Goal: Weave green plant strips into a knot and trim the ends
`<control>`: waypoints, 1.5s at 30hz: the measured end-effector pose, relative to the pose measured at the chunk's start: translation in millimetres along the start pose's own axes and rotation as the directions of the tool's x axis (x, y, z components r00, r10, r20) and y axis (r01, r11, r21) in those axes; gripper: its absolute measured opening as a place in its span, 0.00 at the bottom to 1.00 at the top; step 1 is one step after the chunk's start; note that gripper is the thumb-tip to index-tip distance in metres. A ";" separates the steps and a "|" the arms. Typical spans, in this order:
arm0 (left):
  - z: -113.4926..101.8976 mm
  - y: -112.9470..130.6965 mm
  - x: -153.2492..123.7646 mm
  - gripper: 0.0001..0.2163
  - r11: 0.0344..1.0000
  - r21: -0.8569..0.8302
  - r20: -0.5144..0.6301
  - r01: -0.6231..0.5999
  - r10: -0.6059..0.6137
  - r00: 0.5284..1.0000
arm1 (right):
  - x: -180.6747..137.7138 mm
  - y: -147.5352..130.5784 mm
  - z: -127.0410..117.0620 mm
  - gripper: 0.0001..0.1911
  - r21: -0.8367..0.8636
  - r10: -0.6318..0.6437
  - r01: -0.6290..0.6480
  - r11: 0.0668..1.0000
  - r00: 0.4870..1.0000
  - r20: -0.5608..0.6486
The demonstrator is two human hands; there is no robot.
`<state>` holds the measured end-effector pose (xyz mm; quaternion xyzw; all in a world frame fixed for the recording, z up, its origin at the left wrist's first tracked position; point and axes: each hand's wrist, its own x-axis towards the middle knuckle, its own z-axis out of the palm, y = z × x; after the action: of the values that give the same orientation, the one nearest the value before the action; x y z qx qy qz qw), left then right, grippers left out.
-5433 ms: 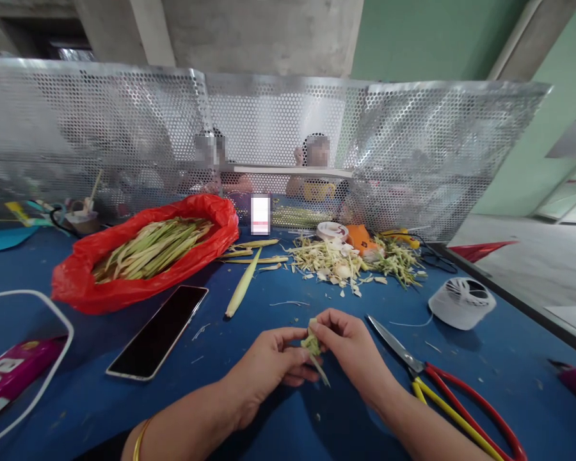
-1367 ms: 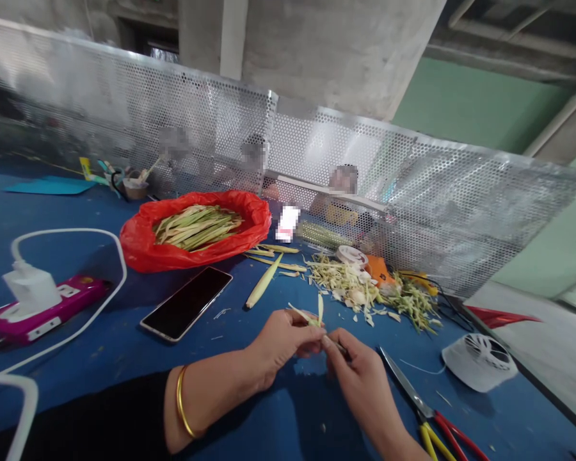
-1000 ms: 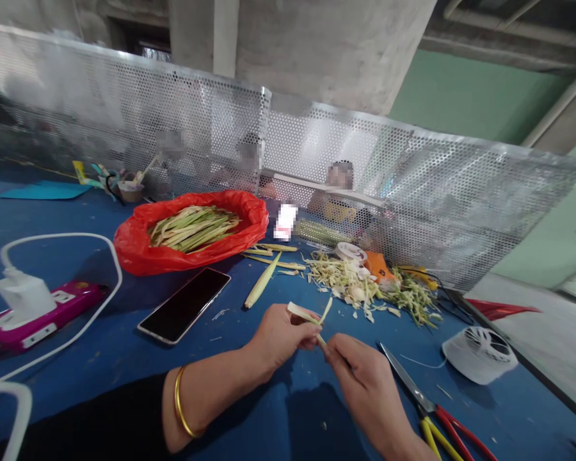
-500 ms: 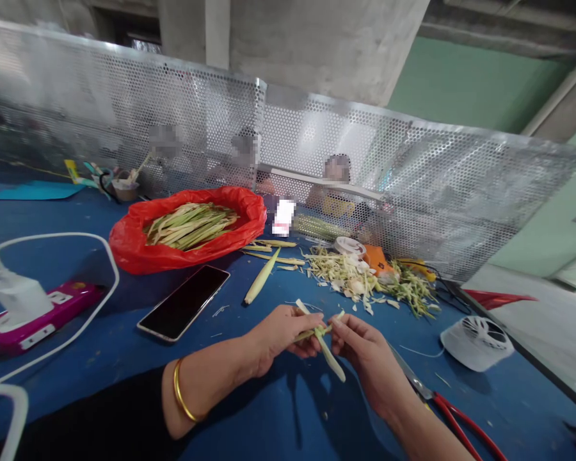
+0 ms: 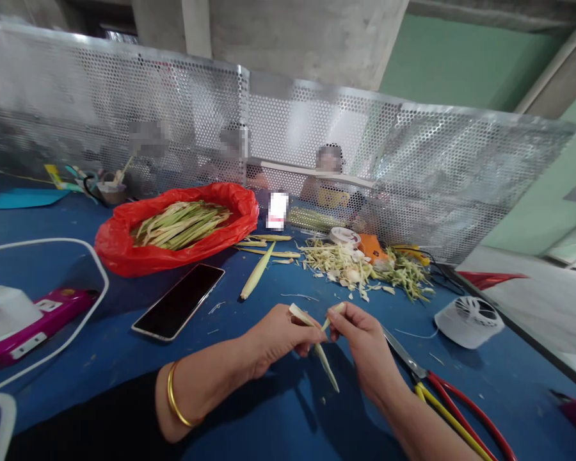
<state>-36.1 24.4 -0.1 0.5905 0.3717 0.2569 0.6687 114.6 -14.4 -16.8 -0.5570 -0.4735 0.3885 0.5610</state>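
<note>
A pale green leaf strip (image 5: 329,371) sits just below the centre of the frame, running slantwise through the left hand (image 5: 285,334); I see its upper end poking out above the thumb and its lower end hanging down to the right. That hand is clamped on it between thumb and fingers. The right hand (image 5: 358,328), just beside, pinches a short pale piece (image 5: 334,316) whose lower tip reaches the left fingertips; I can't tell whether the two pieces are joined.

Under both hands I have the blue worktop (image 5: 237,314). Close to the right hand, toward the lower right, lie scissors (image 5: 418,370) with red and yellow handles, and beyond them a white container (image 5: 461,331) with a slotted top. Just above centre I see a tapered pale green bundle (image 5: 257,275), with a dark-screened phone (image 5: 178,304) to its left. A heap of shredded plant bits (image 5: 336,261) lies right of centre, near an orange packet (image 5: 373,250). Left of centre stands an open red plastic bag (image 5: 173,257) of long green leaves (image 5: 185,225). Across the upper frame runs a perforated metal screen (image 5: 288,118), with people visible through it.
</note>
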 end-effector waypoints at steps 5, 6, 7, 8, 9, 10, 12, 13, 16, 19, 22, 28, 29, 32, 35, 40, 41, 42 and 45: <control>6.8 -6.0 -1.1 0.06 0.996 0.090 0.011 0.019 -0.020 1.000 | 3.9 -3.3 -10.8 0.12 -0.347 -0.285 0.277 0.896 0.958 0.030; 8.1 -8.1 -0.8 0.07 0.993 0.119 0.011 0.023 -0.025 1.000 | 2.5 -4.2 -10.5 0.11 -0.397 -0.323 0.335 0.854 0.941 0.099; 9.1 -10.0 -0.5 0.08 0.988 0.150 0.002 0.029 -0.030 1.000 | 0.7 -4.9 -9.4 0.09 -0.425 -0.336 0.375 0.824 0.927 0.167; 9.8 -11.6 -0.2 0.09 0.984 0.174 -0.003 0.032 -0.032 0.999 | -1.3 -5.4 -7.5 0.05 -0.435 -0.340 0.402 0.806 0.915 0.215; 10.2 -12.7 0.0 0.09 0.982 0.185 0.000 0.027 -0.027 1.000 | -3.2 -5.7 -5.4 0.03 -0.433 -0.347 0.417 0.799 0.908 0.235; 10.3 -13.3 0.0 0.09 0.984 0.178 0.010 0.016 -0.018 1.000 | -4.6 -5.9 -3.3 0.03 -0.422 -0.354 0.420 0.803 0.907 0.229; 10.3 -12.6 -0.4 0.07 0.990 0.139 0.046 -0.011 0.004 0.999 | -6.0 -6.4 -0.4 0.07 -0.374 -0.329 0.369 0.851 0.929 0.169; 10.2 -11.4 -0.9 0.08 0.992 0.122 0.057 -0.019 0.012 0.998 | -6.0 -6.9 0.3 0.08 -0.330 -0.277 0.307 0.893 0.951 0.136; 9.6 -7.0 -2.7 0.11 0.992 0.118 0.061 -0.033 0.026 0.998 | -5.2 -9.1 0.5 0.09 -0.140 -0.044 0.058 0.988 0.994 0.100; 8.8 -3.9 -4.3 0.11 0.991 0.132 0.061 -0.036 0.028 0.998 | -6.0 -10.7 1.0 0.10 -0.023 0.041 -0.039 0.999 0.996 0.084; 8.7 -3.3 -5.4 0.11 0.987 0.161 0.072 -0.024 0.012 0.997 | -8.5 -10.0 3.6 0.10 -0.021 0.007 -0.006 1.000 1.000 0.016; 10.5 -4.3 -6.8 0.10 0.977 0.214 0.100 -0.013 -0.008 0.995 | -7.9 -8.6 6.0 0.09 -0.085 -0.039 0.035 0.996 0.998 -0.043; 10.3 -4.6 -6.8 0.10 0.978 0.208 0.108 -0.015 -0.008 0.994 | -7.2 -8.6 5.4 0.08 -0.103 -0.066 0.062 0.993 0.997 -0.038; 9.1 -5.3 -6.5 0.10 0.983 0.182 0.148 -0.020 -0.008 0.989 | -6.4 -7.2 4.4 0.07 -0.164 -0.151 0.149 0.975 0.988 -0.004; 8.9 -6.1 -6.8 0.10 0.978 0.209 0.193 0.002 -0.043 0.980 | -6.7 -3.6 5.4 0.07 -0.214 -0.180 0.181 0.960 0.983 0.028; 10.1 -7.2 -4.6 0.13 0.992 0.120 0.067 0.030 -0.038 0.997 | 0.2 -0.2 -1.1 0.08 -0.275 -0.206 0.205 0.939 0.978 0.024; 9.7 -6.9 -3.6 0.15 0.997 0.066 0.019 0.032 -0.033 0.999 | 2.3 -0.9 -4.7 0.09 -0.303 -0.236 0.222 0.927 0.972 -0.011; 9.0 -6.2 -2.5 0.18 0.999 0.010 -0.022 0.033 -0.033 0.999 | 4.1 -2.3 -8.5 0.12 -0.335 -0.269 0.238 0.912 0.962 -0.049; 5.8 -2.4 -0.2 0.22 0.993 -0.118 -0.093 0.016 -0.027 0.995 | 5.1 -8.3 -17.6 0.16 -0.407 -0.286 0.236 0.883 0.956 -0.066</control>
<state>-31.8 20.3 -2.3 0.5335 0.3937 0.2984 0.6866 132.1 -14.6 -6.8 -0.6126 -0.5768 0.1706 0.5127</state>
